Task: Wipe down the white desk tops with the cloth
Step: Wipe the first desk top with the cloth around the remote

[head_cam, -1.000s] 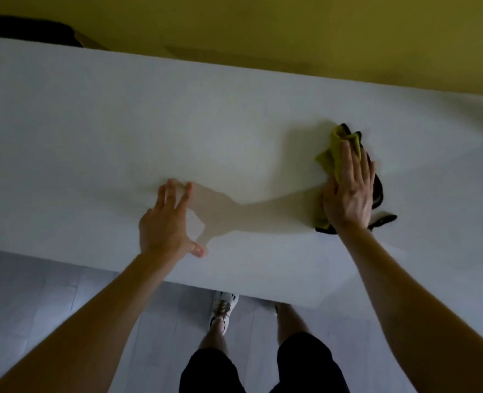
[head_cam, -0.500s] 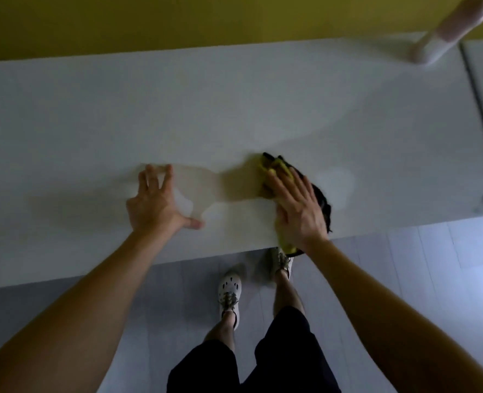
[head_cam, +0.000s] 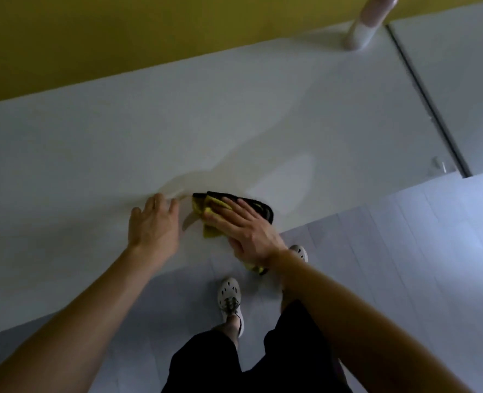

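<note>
your desk top (head_cam: 93,154) looks smooth and white with a faint sheen. your cloth (head_cam: 210,232) is soft yellow fabric edged in black. the floor (head_cam: 404,251) shows pale, smooth planks.

- White flat desk top (head_cam: 93,165): runs from 9 to 1 o'clock ahead of the person.
- Second white desk top (head_cam: 461,80): at 2 o'clock, beside the first, a narrow gap between them.
- Yellow-and-black folded cloth (head_cam: 200,208): on the first desk top at its near edge, one end overhanging at 5 o'clock.
- Right hand (head_cam: 249,231): flat on the cloth.
- Left hand (head_cam: 152,225): flat on the desk top, just beside the cloth at its 9 o'clock.
- Pale cylindrical bottle (head_cam: 368,24): at the first desk top's far corner, 1 o'clock of the cloth, well apart from it.
- Grey plank floor (head_cam: 404,265): at 6 o'clock, below the desk edge.
</note>
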A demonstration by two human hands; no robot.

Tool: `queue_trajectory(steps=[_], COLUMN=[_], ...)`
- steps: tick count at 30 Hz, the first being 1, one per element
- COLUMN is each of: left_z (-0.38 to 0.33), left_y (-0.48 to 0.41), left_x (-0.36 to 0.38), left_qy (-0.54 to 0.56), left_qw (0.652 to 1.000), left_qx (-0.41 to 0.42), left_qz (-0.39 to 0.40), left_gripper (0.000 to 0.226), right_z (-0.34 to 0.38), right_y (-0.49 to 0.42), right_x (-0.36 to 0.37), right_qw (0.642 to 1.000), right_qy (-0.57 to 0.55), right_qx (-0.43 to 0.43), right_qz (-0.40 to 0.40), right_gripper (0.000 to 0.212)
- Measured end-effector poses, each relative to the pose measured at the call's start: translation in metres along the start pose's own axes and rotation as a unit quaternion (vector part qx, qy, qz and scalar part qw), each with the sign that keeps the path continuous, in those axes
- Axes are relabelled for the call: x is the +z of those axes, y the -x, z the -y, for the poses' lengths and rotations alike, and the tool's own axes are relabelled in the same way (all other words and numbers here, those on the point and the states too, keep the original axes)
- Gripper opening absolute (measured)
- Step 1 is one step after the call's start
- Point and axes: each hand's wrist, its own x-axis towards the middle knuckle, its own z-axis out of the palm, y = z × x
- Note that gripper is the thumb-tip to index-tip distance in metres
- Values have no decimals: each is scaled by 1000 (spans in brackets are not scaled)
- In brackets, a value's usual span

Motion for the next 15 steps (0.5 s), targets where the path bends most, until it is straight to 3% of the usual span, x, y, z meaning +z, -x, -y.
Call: queue_trajectory(steps=[2,4,7,9,10,12,14,15], left_z=[-18,-37,-65,-86,-98,-125,-152,-166], left_y=[-4,-13,-34,-49,-58,-75,-94,-104], left_x=[-11,-23,-34,-42,-48,-63,-76,-80], left_qy=[1,9,35,43,47,62,88,98], left_qw=[1000,999,997,995,993,990,988,987], left_qx=[24,39,57,73,83,102,106,107], left_qz=[-3,-6,-31,-52,-62,-78,-73,-66], left_gripper=[66,64,60,59,59,61,71,79], right_z=[-71,-141,-198,-190,-176,-142,-124,-130], right_y=[28,60,81,64,53,42,51,62], right_x=[-36,-79,-112,-102,-93,-74,-65,-68], right_qw=[999,982,888,825,823,878,959,983], right_qy=[17,33,4,-11,-4,-9,-25,-27], right_qx=[38,162,420,511,505,403,234,150], right_qz=[-21,-86,-184,-240,-261,-257,-159,-104], right_gripper=[74,79,92,97,89,66,60,60])
